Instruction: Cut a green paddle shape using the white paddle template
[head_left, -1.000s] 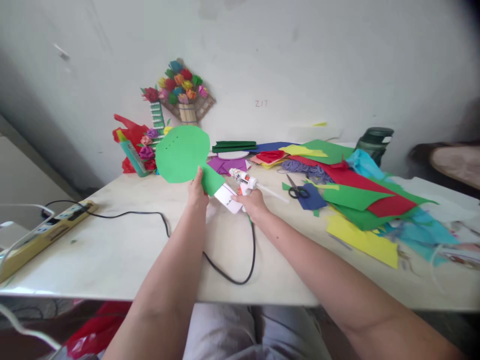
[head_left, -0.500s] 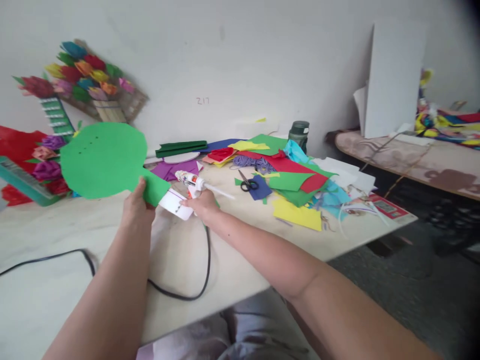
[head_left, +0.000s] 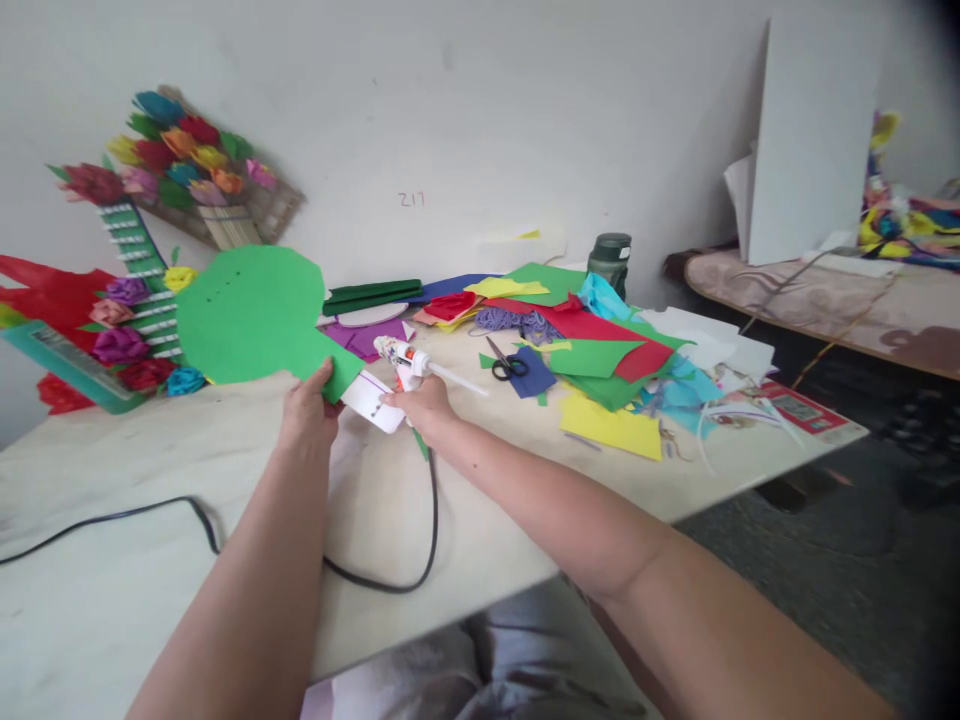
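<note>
The green paper cutout (head_left: 251, 310) is lying on a slant across the left-centre of the frame, its broad round head spreading to the upper left and its narrow neck running down and to the right into a white strip (head_left: 367, 398) near the middle. The left hand (head_left: 309, 405) is gripping that neck, thumb pressing on the green face, so the head is extending up and left from this grip while the white strip is sticking out the other way, toward the right hand (head_left: 424, 402). The right hand's grip is closed around a white glue gun (head_left: 405, 362), and its thumb side is also meeting the strip's far end, making it the nearer hand to that tip; the left is sitting closer to where green is giving way to white. The gun is lying just beyond the strip in the frame, its long axis roughly following the strip's slant: the nozzle is pointing to the upper left, and a pale glue stick (head_left: 461, 381) is trailing out behind to the lower right. Below the hands, a black cord (head_left: 397, 588) is looping over the desk (head_left: 112, 460), while scissors (head_left: 510, 369) are resting right of centre.
</note>
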